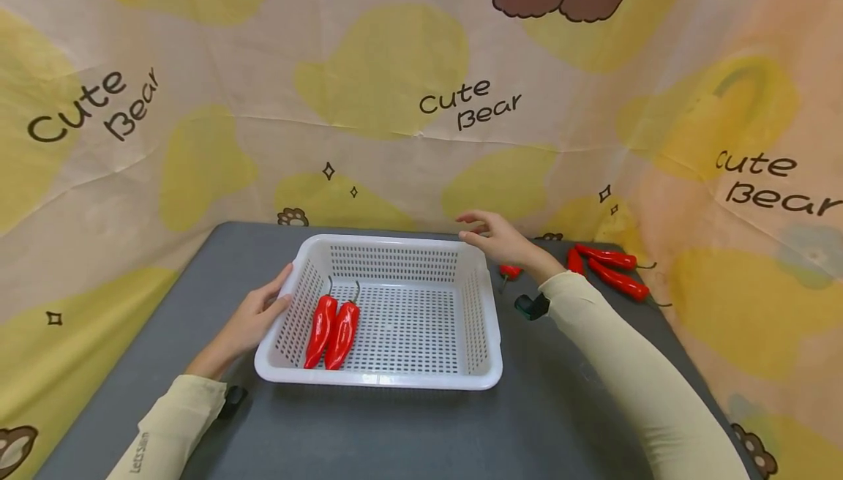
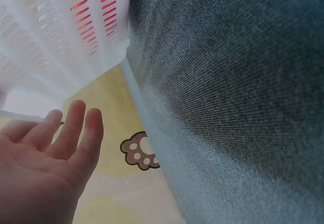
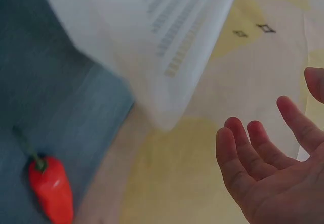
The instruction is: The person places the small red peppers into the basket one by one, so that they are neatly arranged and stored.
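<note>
A white plastic basket [image 1: 378,377] with slotted walls is in front of me in the head view. Two red chili peppers [image 1: 343,335] lie side by side in its left part, stems pointing away. My left hand [image 1: 253,319] holds the basket's left rim; in the left wrist view its fingers [image 2: 76,128] reach up by the basket wall. Near the far right corner, my right hand [image 1: 494,237] is raised with fingers loosely bent and nothing in them. Below it, another red pepper [image 3: 51,188] lies on the table, partly hidden by the right wrist in the head view.
More red peppers [image 1: 619,279] lie at the table's far right, one partly behind the right sleeve. The grey table [image 1: 369,436] ends at a cloth backdrop [image 1: 369,85] printed with bears and lettering, which also rises along both sides.
</note>
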The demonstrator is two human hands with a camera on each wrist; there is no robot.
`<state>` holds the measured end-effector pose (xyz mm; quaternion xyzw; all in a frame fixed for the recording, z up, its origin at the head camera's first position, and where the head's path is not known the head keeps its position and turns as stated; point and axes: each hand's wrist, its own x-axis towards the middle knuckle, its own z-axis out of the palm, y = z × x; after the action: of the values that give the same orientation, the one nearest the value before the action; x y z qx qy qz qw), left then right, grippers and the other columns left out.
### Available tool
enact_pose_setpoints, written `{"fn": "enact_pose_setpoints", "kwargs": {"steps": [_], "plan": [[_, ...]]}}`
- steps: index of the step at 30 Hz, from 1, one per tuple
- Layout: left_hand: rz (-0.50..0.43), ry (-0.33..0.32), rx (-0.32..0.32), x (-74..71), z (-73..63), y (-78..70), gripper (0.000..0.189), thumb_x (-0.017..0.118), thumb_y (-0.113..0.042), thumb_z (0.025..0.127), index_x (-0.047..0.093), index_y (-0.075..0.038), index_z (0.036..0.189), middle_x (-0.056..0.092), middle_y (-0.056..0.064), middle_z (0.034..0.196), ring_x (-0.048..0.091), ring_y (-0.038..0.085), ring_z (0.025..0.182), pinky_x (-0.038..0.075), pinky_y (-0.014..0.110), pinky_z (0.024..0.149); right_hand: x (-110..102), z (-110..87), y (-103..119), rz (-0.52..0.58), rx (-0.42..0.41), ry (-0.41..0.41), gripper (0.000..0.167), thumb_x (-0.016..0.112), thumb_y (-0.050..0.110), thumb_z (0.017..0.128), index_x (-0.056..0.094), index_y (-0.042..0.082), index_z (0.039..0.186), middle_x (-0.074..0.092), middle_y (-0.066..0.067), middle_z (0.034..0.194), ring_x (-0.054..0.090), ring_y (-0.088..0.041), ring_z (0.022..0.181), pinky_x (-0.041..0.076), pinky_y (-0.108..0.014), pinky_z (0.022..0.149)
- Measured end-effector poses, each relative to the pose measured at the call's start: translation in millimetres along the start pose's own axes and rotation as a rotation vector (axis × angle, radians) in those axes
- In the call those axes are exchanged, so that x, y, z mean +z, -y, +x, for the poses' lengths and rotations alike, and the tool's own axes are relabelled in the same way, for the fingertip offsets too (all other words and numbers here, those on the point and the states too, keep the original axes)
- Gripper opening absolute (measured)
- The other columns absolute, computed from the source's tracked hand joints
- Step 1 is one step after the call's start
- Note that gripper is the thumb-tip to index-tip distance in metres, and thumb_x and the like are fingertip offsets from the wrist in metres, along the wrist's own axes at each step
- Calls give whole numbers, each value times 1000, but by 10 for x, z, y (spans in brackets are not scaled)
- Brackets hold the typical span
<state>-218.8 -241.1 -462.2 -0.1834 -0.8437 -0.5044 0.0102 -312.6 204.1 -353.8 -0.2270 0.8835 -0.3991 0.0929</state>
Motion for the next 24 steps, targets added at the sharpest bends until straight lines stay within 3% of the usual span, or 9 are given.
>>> {"fn": "enact_pose_setpoints", "kwargs": {"steps": [6, 13, 18, 24], "plan": [[-5, 0, -4, 10, 3, -5, 64, 48, -6, 105, 18, -2, 161, 43, 43, 145, 74, 43, 89, 64, 35, 61, -146, -85, -186, -8, 27, -41, 43, 56, 17, 104, 50, 1, 144, 48, -24, 151, 51, -49, 133, 48, -60, 108], [9, -10, 1, 5, 10, -11, 64, 49, -6, 104, 19, -1, 160, 45, 43, 143, 74, 43, 88, 64, 35, 60, -271, -171, -498, -64, 48, -31, 42, 56, 13, 103, 51, -2, 142, 48, -29, 150, 48, -52, 135, 43, -64, 112], [10, -12, 4, 3, 16, 10, 64, 49, -6, 104, 20, -2, 160, 44, 42, 145, 74, 42, 89, 64, 35, 61, -323, -238, -735, -74, 46, -27, 42, 59, 7, 101, 52, -7, 140, 50, -31, 146, 45, -55, 135, 37, -66, 115], [-11, -11, 3, 5, 19, 44, 62, 47, -6, 105, 19, -1, 160, 39, 41, 149, 74, 39, 91, 64, 34, 63, -332, -291, -1005, -106, 88, -51, 43, 62, 6, 99, 53, -6, 139, 44, -33, 150, 44, -56, 135, 38, -67, 113]]}}
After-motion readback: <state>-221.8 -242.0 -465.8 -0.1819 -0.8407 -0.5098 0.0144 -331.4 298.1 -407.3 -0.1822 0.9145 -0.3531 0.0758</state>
